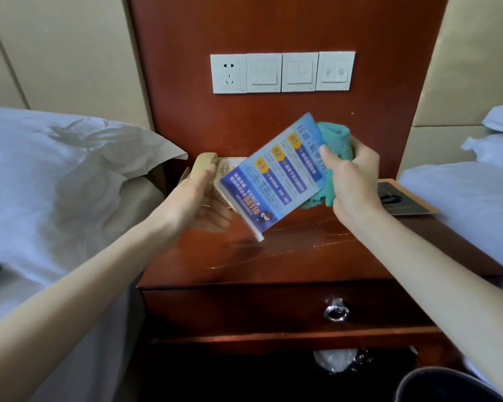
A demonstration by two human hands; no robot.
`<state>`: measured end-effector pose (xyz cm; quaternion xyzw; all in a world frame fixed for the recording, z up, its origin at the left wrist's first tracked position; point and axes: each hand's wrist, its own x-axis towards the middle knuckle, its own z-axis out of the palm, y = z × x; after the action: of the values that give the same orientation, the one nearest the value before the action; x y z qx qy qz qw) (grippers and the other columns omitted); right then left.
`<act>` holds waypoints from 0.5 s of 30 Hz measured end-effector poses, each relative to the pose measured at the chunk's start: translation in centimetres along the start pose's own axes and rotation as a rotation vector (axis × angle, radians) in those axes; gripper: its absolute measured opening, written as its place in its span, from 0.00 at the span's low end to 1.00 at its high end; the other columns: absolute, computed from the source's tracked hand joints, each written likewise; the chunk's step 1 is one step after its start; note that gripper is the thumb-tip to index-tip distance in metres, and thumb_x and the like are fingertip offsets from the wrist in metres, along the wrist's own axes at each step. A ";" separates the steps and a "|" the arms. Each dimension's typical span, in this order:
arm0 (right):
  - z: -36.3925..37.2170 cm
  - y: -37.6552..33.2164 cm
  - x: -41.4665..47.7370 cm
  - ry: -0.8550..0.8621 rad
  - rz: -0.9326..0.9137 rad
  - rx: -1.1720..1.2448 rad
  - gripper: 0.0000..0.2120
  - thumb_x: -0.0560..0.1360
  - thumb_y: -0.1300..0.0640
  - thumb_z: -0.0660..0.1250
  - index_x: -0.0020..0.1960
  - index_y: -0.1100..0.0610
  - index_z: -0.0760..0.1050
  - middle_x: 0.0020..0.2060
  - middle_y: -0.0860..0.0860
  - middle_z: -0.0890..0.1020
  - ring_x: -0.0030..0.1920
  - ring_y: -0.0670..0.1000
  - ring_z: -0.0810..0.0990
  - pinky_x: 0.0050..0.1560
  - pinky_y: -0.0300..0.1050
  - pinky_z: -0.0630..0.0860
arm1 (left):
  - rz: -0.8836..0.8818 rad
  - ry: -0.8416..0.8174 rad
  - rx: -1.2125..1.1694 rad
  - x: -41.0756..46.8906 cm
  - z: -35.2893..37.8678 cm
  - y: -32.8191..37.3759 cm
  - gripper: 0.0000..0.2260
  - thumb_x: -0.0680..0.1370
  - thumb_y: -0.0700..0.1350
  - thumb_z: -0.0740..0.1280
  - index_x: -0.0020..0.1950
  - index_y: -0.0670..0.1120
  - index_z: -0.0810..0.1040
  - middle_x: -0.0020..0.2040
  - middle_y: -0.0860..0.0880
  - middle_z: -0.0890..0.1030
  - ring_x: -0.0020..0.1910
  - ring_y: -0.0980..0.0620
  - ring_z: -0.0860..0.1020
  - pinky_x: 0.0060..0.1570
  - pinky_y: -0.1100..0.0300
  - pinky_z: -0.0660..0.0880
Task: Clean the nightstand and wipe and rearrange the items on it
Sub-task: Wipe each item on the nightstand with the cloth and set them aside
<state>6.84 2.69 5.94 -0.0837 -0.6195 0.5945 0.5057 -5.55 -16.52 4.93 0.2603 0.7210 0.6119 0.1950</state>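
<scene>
Nightstand (302,256): glossy red-brown wood, scratched. Sign card (276,175): shiny plastic. Teal cloth (336,140): terry, matt. Drawer ring (336,310): polished metal.

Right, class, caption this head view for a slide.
Left hand holds a blue sign above the nightstand; right hand holds a teal cloth against it.

Switch panel (282,72) up top; white pillow (70,146) left; dark bin (436,384) bottom right.
</scene>
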 end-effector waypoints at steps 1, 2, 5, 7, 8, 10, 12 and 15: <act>-0.1 0.3 0.0 0.057 0.051 0.029 0.06 0.77 0.64 0.64 0.46 0.55 0.77 0.41 0.51 0.84 0.42 0.50 0.85 0.41 0.49 0.82 | 0.038 -0.004 0.017 -0.2 0.1 0.1 0.30 0.78 0.64 0.52 0.40 0.39 0.78 0.32 0.41 0.82 0.27 0.46 0.81 0.27 0.60 0.76; -0.1 0.6 0.0 0.108 0.092 0.047 0.06 0.77 0.64 0.64 0.45 0.56 0.77 0.40 0.50 0.84 0.41 0.49 0.85 0.40 0.49 0.83 | 0.090 -0.011 0.049 -0.4 0.3 0.1 0.31 0.76 0.67 0.52 0.41 0.41 0.78 0.35 0.42 0.83 0.30 0.44 0.82 0.27 0.60 0.76; -0.1 1.2 0.1 0.211 0.190 0.081 0.06 0.77 0.63 0.65 0.43 0.55 0.77 0.39 0.50 0.84 0.37 0.47 0.85 0.36 0.46 0.82 | 0.293 -0.026 0.255 -1.2 0.7 -0.2 0.30 0.69 0.73 0.55 0.49 0.48 0.76 0.40 0.49 0.84 0.34 0.47 0.84 0.31 0.60 0.75; 0.2 1.4 0.2 0.251 0.240 0.095 0.06 0.77 0.63 0.65 0.43 0.55 0.77 0.39 0.51 0.84 0.35 0.47 0.85 0.34 0.46 0.81 | 0.361 0.008 0.361 -1.4 1.0 -0.6 0.25 0.67 0.73 0.59 0.48 0.53 0.74 0.42 0.54 0.84 0.34 0.53 0.83 0.35 0.59 0.75; 0.3 1.4 0.2 0.260 0.264 0.105 0.06 0.77 0.63 0.65 0.43 0.56 0.77 0.39 0.51 0.84 0.35 0.47 0.85 0.34 0.46 0.82 | 0.357 0.013 0.367 -1.4 1.0 -0.8 0.23 0.67 0.71 0.62 0.50 0.55 0.72 0.45 0.54 0.83 0.35 0.54 0.83 0.36 0.59 0.75; 0.6 1.5 0.1 0.267 0.313 0.128 0.03 0.77 0.63 0.66 0.45 0.57 0.77 0.40 0.51 0.84 0.35 0.48 0.84 0.34 0.47 0.82 | 0.308 -0.051 0.246 -1.3 1.1 -0.9 0.22 0.70 0.64 0.67 0.58 0.55 0.71 0.50 0.53 0.84 0.40 0.55 0.84 0.39 0.61 0.77; 0.7 1.6 0.0 0.274 0.352 0.148 0.02 0.76 0.63 0.67 0.45 0.57 0.77 0.39 0.51 0.84 0.35 0.48 0.84 0.35 0.47 0.82 | 0.257 -0.125 0.056 -1.2 1.1 -0.8 0.21 0.72 0.57 0.69 0.61 0.51 0.71 0.52 0.51 0.84 0.45 0.51 0.84 0.43 0.60 0.77; 0.7 1.8 -0.2 0.264 0.308 0.068 0.03 0.76 0.63 0.67 0.48 0.58 0.78 0.40 0.52 0.84 0.37 0.49 0.84 0.35 0.45 0.81 | 0.219 -0.148 -0.127 -1.3 1.4 -0.7 0.19 0.72 0.53 0.71 0.57 0.46 0.73 0.52 0.46 0.84 0.46 0.44 0.84 0.43 0.57 0.79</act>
<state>5.50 2.63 4.52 -0.2375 -0.5072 0.6692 0.4883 -3.75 -16.34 3.90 0.3687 0.6318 0.6531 0.1958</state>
